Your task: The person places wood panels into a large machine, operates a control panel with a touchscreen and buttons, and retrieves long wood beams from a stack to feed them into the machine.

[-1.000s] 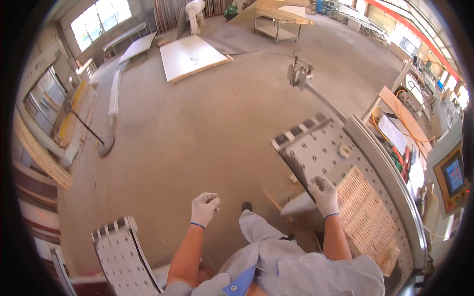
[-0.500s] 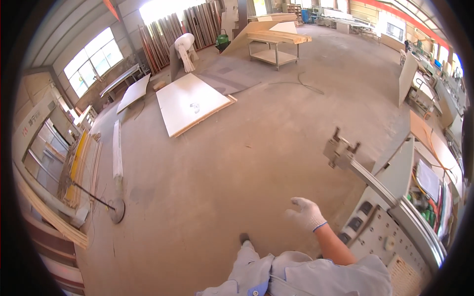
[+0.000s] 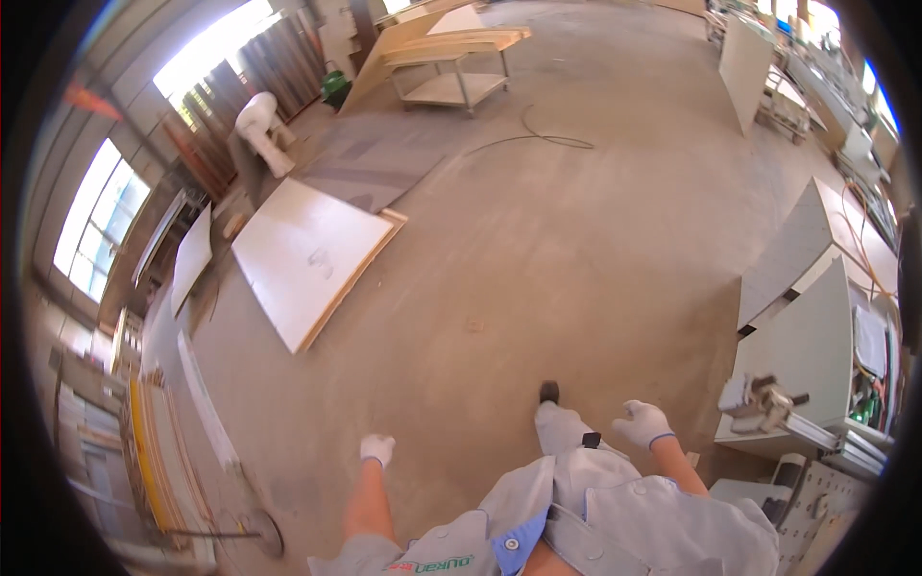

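My left hand [image 3: 377,448], in a white knitted glove, hangs over the concrete floor with its fingers curled in; nothing shows in it. To the right of my body, my right hand [image 3: 643,424] wears a matching glove with a blue cuff. Its fingers are loosely bent and apart, holding nothing. The nearest thing to it is a metal clamp-like fitting [image 3: 765,403] on an aluminium rail [image 3: 814,431]. Below that lies a perforated metal plate [image 3: 816,504]. One dark shoe [image 3: 548,392] steps forward between my hands.
White panels [image 3: 312,245] lie stacked on the floor ahead left. A wheeled trolley [image 3: 451,86] carries boards farther back. Pale cabinet panels [image 3: 802,326] stand on the right. At left are leaning boards [image 3: 173,461] and a round-based stand [image 3: 264,533]. A hose [image 3: 547,140] curls across the floor.
My view has shifted forward and turned right. My left hand has come into view, and my right hand's fingers are more bent. The clamp-like fitting now sits lower and farther right.
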A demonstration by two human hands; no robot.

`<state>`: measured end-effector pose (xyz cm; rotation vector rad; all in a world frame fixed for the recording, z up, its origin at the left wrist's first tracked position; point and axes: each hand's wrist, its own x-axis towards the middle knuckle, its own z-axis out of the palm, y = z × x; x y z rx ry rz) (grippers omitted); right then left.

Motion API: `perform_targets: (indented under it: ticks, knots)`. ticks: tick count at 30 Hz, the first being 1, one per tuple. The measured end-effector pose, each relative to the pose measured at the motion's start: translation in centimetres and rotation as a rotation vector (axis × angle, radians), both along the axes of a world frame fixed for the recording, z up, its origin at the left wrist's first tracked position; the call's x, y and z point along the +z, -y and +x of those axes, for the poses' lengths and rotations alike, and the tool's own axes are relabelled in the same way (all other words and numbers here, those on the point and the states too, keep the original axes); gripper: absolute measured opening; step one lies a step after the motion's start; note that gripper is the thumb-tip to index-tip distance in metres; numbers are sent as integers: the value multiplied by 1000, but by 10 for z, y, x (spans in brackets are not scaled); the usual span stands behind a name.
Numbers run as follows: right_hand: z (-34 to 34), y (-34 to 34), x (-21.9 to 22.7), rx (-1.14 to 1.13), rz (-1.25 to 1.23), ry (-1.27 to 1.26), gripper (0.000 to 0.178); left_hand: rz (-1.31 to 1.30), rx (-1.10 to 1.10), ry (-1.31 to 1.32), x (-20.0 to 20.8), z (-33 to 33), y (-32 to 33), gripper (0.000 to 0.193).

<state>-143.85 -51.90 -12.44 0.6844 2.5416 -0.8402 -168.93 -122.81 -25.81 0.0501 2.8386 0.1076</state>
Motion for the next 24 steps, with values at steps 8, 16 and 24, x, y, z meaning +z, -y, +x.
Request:
perform_targets:
  ticks: [8, 16, 24]
  knots:
    - [-305, -75, 14, -388, -159, -55, 75, 515, 217, 77, 38, -270, -233, 50]
    - [-659, -198, 78, -194, -383, -333, 71, 172, 1, 557, -54, -311, -251, 35]
    - [-822, -322, -86, -360, 68, -87, 61, -59, -72, 488, -61, -693, -276, 30]
